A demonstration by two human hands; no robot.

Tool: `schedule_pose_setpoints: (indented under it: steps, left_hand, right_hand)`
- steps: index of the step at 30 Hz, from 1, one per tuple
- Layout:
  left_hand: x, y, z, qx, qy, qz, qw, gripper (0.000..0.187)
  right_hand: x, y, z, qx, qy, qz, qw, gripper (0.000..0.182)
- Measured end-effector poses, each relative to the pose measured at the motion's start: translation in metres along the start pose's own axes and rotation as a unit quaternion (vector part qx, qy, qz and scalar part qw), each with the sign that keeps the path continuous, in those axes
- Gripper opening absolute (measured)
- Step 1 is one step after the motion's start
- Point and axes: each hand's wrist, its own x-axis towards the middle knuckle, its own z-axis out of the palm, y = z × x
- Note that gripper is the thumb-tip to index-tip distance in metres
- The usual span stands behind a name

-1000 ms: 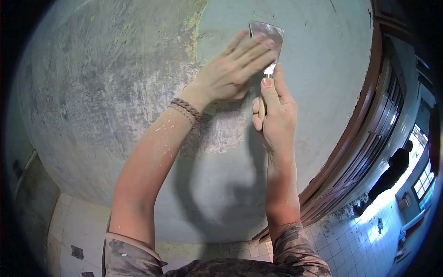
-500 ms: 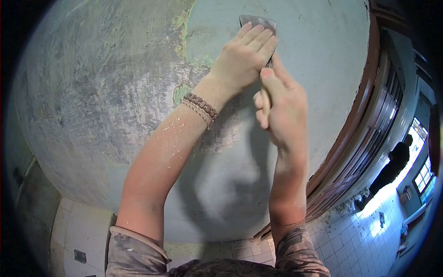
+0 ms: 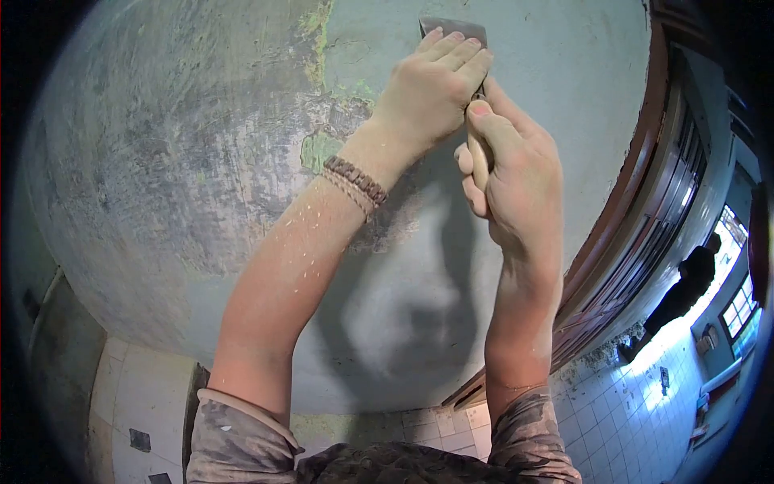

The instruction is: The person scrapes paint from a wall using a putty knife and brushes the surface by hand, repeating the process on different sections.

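Note:
A scraper (image 3: 453, 29) with a wide metal blade and a pale wooden handle is held against the painted wall (image 3: 556, 105) near the top of the view. My right hand (image 3: 520, 165) is wrapped around its handle, thumb along the top. Across the back of the blade lies my left hand (image 3: 435, 87), fingers stretched out flat and pressing on the metal. Its thumb is hidden. Left of the hands, a broad scraped area (image 3: 201, 161) shows grey, rough wall with green paint remnants (image 3: 320, 151). White flecks stick to my left forearm, below a braided bracelet (image 3: 355, 181).
A reddish-brown frame with a slatted shutter (image 3: 645, 218) borders the wall on the right. Farther off, a person in dark clothing (image 3: 689, 282) stands on the tiled floor (image 3: 613, 419) by a bright opening. A pale ledge (image 3: 153, 395) is at lower left.
Both hands and the scraper have shifted slightly to the right, with the blade a little higher on the wall. My right wrist has swung farther right; the hold looks the same.

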Motion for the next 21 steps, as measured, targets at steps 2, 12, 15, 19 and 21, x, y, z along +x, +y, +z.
schedule_pose_setpoints:
  steps: [2,12,15,19,21]
  left_hand:
    - [0.004,-0.003,0.005,0.014,0.008,0.018,1.000,0.037]
    - [0.023,0.000,-0.003,-0.025,-0.023,-0.038,0.999,0.036]
    - [0.015,0.003,-0.004,-0.024,-0.028,-0.045,0.998,0.036]
    - [0.020,-0.008,0.003,0.026,-0.003,0.006,1.000,0.036]
    - [0.019,-0.006,0.001,0.015,-0.011,-0.001,1.000,0.036]
  right_hand:
    - [0.003,0.000,-0.002,-0.003,0.003,-0.008,1.000,0.022]
    - [0.010,-0.021,-0.006,-0.027,-0.013,-0.015,0.999,0.041]
    - [0.007,-0.024,-0.003,-0.038,-0.004,-0.017,0.999,0.041]
    - [0.016,-0.014,0.002,0.032,0.026,-0.002,0.999,0.020]
    - [0.014,-0.015,0.001,0.051,0.037,0.016,0.998,0.020]
